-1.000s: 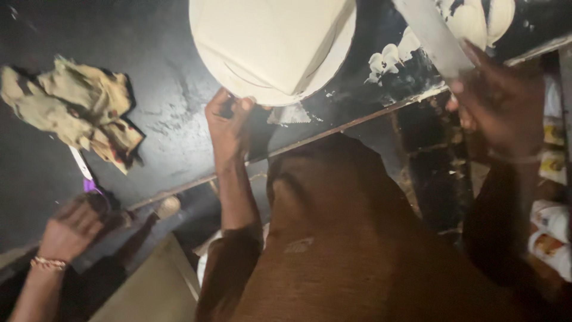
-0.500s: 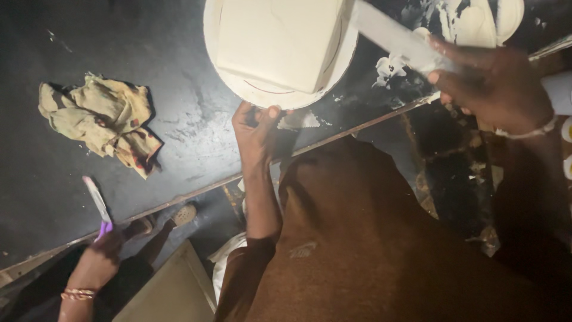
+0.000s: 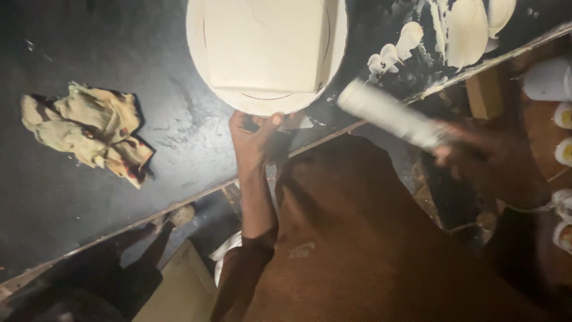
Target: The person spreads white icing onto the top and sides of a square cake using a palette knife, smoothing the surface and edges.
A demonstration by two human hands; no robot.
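**White frosted cake, left hand on the board, right hand w/ scraper**

Cream-and-brown rag [image 3: 83, 128] lies crumpled at far left on the dark worktop [image 3: 89, 53], well apart from the work. Low left, below the table edge, a dark shape of another person shows (too dim to tell more).

Centre top: a square cake [image 3: 265, 42], coated pale cream, sits on a round white board [image 3: 262, 98]. Board overhangs nothing; it sits near the front edge of the worktop. The left hand [image 3: 256, 140] is at the board's near rim, thumb and fingers curled onto the edge, gripping it.

Right of that: the right hand [image 3: 471, 152] is blurred, closed round the handle end of a long pale flat scraper [image 3: 390, 113]. Blade points up-left toward the cake's right side, not touching it, as far as the blur lets me tell. Behind it, smears and dollops of white icing [image 3: 459, 30] on the worktop. White tubs [image 3: 545, 77] stand at far right on a lower brown surface.

My read on doing this well: keep the left grip light on the rim so the board turns w/o dragging; fingers clear of the icing. Bring the blade in upright and flat to the side, steady pressure, one smooth pass. Wipe excess onto the worktop btw passes. Corners on a square cake tear easily, so ease off there.
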